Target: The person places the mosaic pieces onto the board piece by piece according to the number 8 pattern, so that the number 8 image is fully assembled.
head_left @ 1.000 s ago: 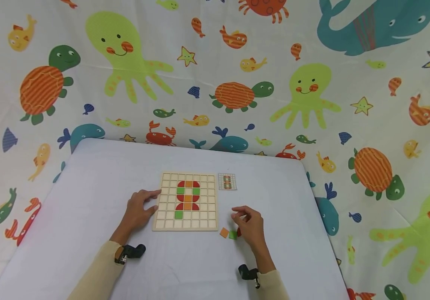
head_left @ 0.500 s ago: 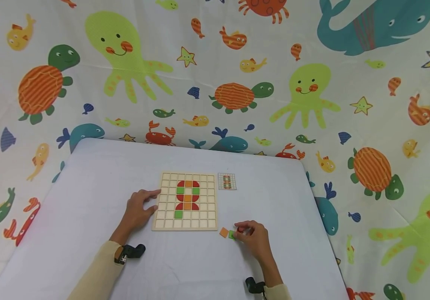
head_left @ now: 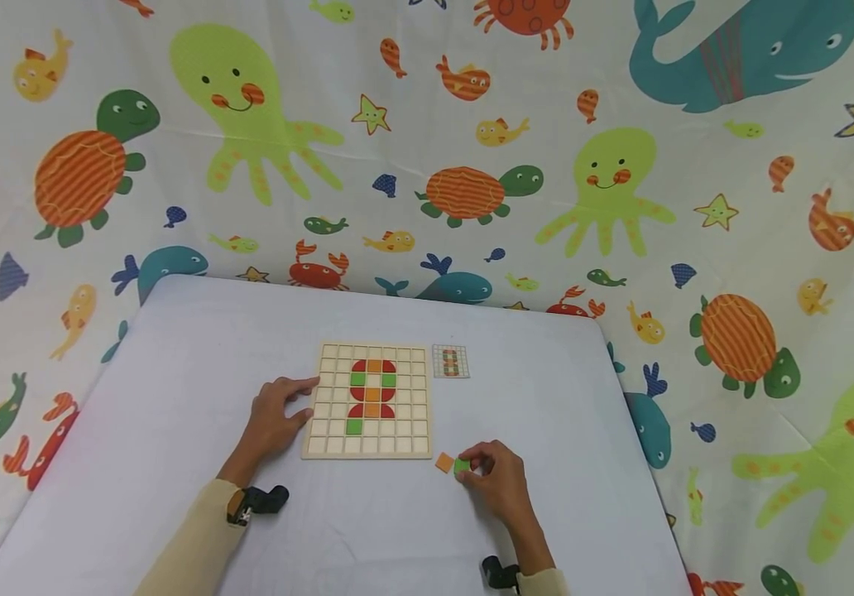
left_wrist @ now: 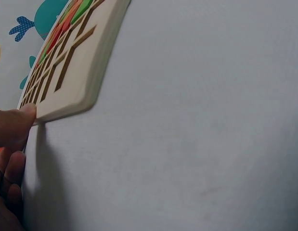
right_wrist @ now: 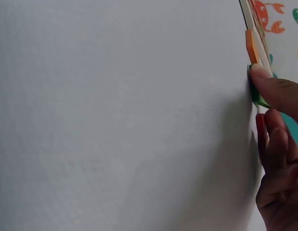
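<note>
My left hand [head_left: 272,420] touches the left edge of a square wooden grid board [head_left: 410,432] with thumb and forefinger. In the left wrist view the thumb [left_wrist: 27,109] lies against the board's rim. Red, orange and green tiles fill some of its middle cells, with a lone green tile [head_left: 354,426] lower down. Right of the board's near corner, my right hand [head_left: 499,480] pinches a green square tile [head_left: 462,466] between thumb and fingers. A red tile [right_wrist: 261,131] stands under the curled fingers in the right wrist view. Beside the green one lies an orange square tile [head_left: 444,463].
A small pattern card [head_left: 450,362] printed with a grid lies at the board's upper right. White cloth [head_left: 367,521] covers the table. Behind it hangs a curtain [head_left: 367,273] with sea animals. Both wrists wear black cameras [head_left: 500,571].
My right hand has come down and toward the near side onto the loose tiles, and its thumb and fingers have closed on the green one. The left hand and the board stay put.
</note>
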Motion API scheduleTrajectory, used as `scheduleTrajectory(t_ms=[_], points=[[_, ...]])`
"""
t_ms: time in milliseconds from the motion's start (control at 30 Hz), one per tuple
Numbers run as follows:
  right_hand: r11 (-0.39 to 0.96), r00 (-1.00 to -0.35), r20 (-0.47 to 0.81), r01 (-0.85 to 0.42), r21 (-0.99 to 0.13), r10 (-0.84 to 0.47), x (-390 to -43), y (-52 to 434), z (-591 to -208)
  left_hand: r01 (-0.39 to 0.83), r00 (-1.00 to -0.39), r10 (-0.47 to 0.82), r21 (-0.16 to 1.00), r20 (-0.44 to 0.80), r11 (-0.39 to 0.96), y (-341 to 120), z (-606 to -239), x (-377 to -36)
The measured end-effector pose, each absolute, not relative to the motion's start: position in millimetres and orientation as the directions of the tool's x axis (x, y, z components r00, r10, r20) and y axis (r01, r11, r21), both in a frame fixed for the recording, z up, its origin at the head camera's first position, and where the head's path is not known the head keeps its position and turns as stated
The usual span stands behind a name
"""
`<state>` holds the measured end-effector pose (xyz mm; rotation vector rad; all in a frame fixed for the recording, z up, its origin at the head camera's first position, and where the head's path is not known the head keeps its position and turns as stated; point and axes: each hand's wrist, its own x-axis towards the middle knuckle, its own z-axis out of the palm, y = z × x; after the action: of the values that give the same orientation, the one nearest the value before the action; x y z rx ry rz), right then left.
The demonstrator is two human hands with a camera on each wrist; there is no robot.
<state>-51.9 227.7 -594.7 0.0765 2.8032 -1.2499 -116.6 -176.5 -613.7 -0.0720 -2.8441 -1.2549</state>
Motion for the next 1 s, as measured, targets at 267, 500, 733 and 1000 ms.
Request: scheduleTrajectory(t_ms=[267,500,733,1000], points=[[0.646,-0.998,-0.059,0.056,-0.762,0.017,-50.0,223.1,-594.1,0.056,-0.998,0.029,0.736,0.049,0.675,-177.3,-614.4,-116.3],[0.563,-0.995,-0.095,0.084,-0.822,0.011,-52.9,228.4,-595.8,0.058,-0.998,0.024,0.735,0.057,0.676,-176.4,-613.6,-116.3],[0.425,-0.990,-0.142,0.126,-0.896,-0.005,-57.4,229.7,-592.7,0.049,-0.999,0.028,0.734,0.041,0.678,-176.5,-613.6,-116.2],[0.333,-0.988,-0.148,0.126,-0.935,-0.042,-67.2,207.7,-586.6,0.056,-0.998,0.030,0.735,0.048,0.676,-176.6,-615.4,-115.9]])
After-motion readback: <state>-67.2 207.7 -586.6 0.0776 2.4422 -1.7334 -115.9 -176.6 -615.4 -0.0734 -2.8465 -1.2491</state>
